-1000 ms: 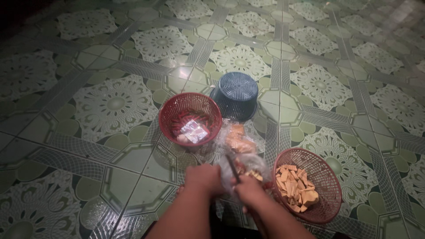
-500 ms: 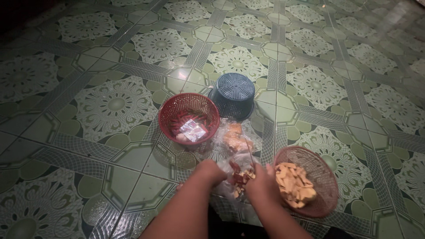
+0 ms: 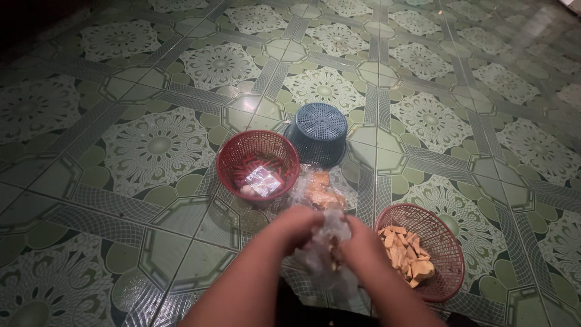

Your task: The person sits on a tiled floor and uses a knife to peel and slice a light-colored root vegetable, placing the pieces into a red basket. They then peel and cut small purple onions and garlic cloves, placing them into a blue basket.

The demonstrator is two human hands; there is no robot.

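Note:
My left hand and my right hand meet low in the middle of the view, both gripping a crumpled clear plastic bag lifted off the floor. Small pale pieces show inside the bag. Just beyond my hands lies a second clear bag with orange-brown food. At the right stands a red mesh basket holding several cut yellowish pieces. A knife seen earlier is hidden now.
Another red mesh basket with red chillies and a small shiny packet stands to the left of the bags. A blue mesh basket lies upside down behind it. Green patterned floor tiles spread all around.
My hands rose off the floor and gathered the plastic bag between them. The knife in my right hand has dropped out of sight. The right basket, tilted half a second ago, sits level again.

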